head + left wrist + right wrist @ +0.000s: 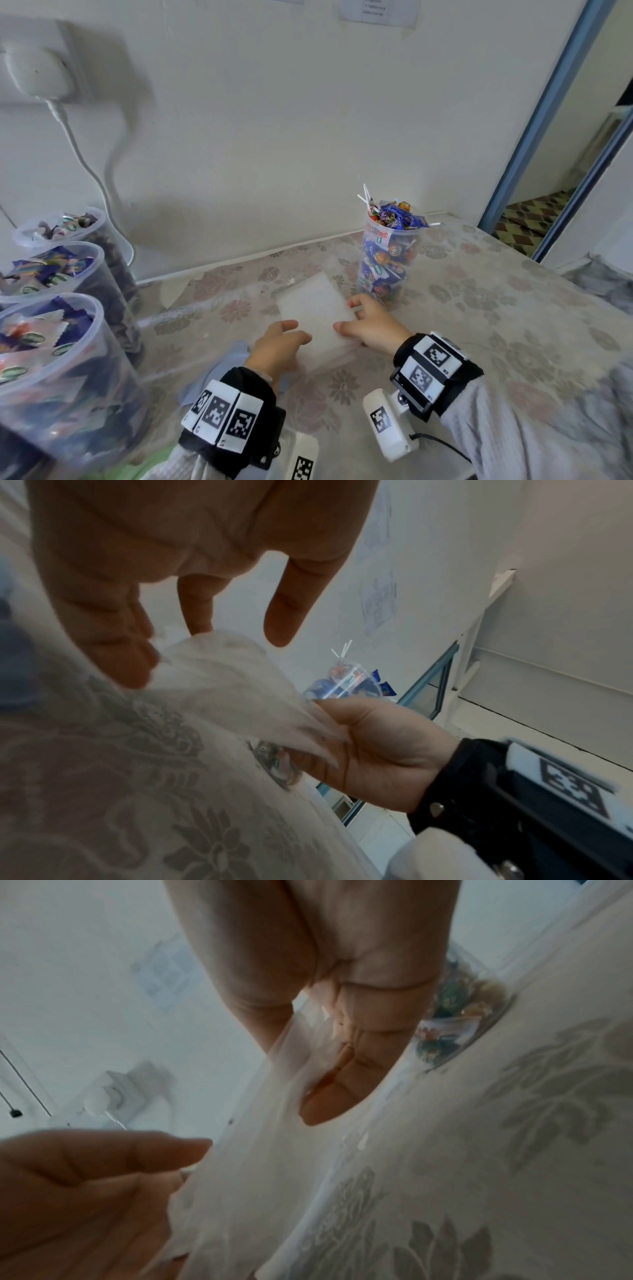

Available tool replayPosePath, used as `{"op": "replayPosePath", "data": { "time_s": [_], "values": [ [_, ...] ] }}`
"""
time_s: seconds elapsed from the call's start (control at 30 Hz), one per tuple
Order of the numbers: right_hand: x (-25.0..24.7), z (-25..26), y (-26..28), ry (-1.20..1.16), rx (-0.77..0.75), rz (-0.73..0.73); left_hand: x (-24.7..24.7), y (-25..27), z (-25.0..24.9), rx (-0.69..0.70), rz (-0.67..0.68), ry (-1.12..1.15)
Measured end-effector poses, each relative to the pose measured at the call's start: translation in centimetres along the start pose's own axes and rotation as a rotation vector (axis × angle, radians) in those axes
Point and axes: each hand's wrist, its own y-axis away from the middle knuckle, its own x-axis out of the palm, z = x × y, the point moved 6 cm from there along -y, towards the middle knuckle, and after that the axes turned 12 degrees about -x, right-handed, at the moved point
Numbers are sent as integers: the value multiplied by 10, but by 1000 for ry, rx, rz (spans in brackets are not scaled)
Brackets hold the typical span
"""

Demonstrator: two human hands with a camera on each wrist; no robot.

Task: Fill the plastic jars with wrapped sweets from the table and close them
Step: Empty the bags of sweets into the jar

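A: What step is it?

B: I think lids. My right hand pinches the white lid stack; my left hand rests loose on it.

A: Next?

B: Peel off 1 lid for the full jar just past my right hand.

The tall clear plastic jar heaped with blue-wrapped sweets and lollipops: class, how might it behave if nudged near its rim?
The tall clear plastic jar would probably tip rather than slide, being narrow and tall. Sweets heaped above its open rim would likely spill. Packed full, it probably feels fairly heavy.

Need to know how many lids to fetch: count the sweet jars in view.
4. Three jars stand in a row at the table's left edge: near, middle, far. One jar stands alone by the wall, behind the right hand. More may sit out of frame.
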Motion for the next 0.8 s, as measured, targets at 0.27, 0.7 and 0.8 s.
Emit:
{"op": "replayPosePath", "data": {
  "time_s": [0.27, 0.7, 0.8],
  "values": [
    [-20, -4, 56, -231, -117, -176, 13, 38, 5, 213, 115, 36],
    [-13, -59, 134, -128, -50, -352, 29, 75, 30, 350, 48, -501],
    [-13, -59, 139, -140, -68, -334, 28, 79, 36, 336, -20, -583]
  ]
}}
